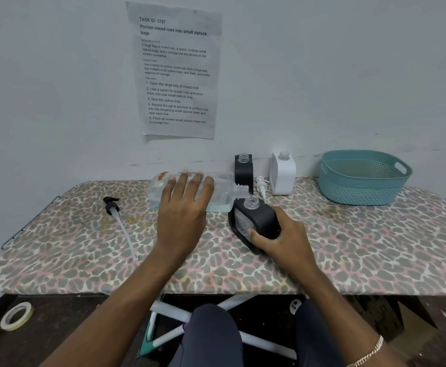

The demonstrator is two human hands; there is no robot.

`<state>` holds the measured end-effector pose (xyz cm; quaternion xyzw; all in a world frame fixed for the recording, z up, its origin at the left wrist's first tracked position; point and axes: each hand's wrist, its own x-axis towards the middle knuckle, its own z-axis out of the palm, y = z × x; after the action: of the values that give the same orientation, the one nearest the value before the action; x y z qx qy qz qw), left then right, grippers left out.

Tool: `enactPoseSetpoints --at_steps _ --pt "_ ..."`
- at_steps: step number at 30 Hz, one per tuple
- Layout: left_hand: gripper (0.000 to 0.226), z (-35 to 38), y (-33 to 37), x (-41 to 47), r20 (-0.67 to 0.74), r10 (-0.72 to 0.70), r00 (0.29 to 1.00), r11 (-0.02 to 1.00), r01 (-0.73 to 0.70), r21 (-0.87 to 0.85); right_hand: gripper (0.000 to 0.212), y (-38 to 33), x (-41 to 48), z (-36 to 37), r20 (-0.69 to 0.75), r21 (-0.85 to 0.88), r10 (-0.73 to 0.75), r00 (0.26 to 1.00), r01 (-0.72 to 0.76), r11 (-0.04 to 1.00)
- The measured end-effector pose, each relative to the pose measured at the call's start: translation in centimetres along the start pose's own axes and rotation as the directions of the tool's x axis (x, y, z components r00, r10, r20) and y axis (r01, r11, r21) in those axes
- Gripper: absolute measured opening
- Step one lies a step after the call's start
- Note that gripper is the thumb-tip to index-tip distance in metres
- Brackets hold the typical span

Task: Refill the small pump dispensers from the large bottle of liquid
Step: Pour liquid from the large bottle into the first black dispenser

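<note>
My left hand (183,207) is wrapped over the big clear bottle (190,192), fingers curled across its top side, gripping it. Bottle's tipped nearly flat, held just above the board near the back edge, approx mid-width. Its open threaded neck points right, and a shallow pool of pale blue liquid sits along the low side of the body. The neck's lip is right above the mouth of the black dispenser (253,223), close but can't tell if they touch.

My right hand (282,239) clamps that black dispenser, thumb on its front face, fingers round the back. It's tilted w/ its open top leaning toward the bottle, base on the leopard-print board cover (348,247), a bit right of centre.

At the back edge, against the wall: a second black dispenser (243,172) upright, no pump, partly behind the bottle neck. Just right of it a white dispenser (282,176), also upright and open. A white pump head (261,185) lies between those two.

A black pump w/ long clear tube (118,221) lies toward the left edge, well apart from the rest. Teal basket (362,178) sits at the back right corner. Printed sheet (175,71) is stuck on the wall above. Tape roll (16,316) on the floor, lower left.
</note>
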<state>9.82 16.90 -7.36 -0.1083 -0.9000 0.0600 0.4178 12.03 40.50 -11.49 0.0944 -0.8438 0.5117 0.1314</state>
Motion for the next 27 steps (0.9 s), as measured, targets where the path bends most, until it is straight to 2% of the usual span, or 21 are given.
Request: enactPoseSetpoints --at_steps 27 --pt "0.056 0.13 0.03 0.01 -0.012 0.001 1.000 1.000 -0.001 -0.003 0.039 0.18 0.09 0.00 -0.003 0.004 0.000 1.000 0.000 1.000"
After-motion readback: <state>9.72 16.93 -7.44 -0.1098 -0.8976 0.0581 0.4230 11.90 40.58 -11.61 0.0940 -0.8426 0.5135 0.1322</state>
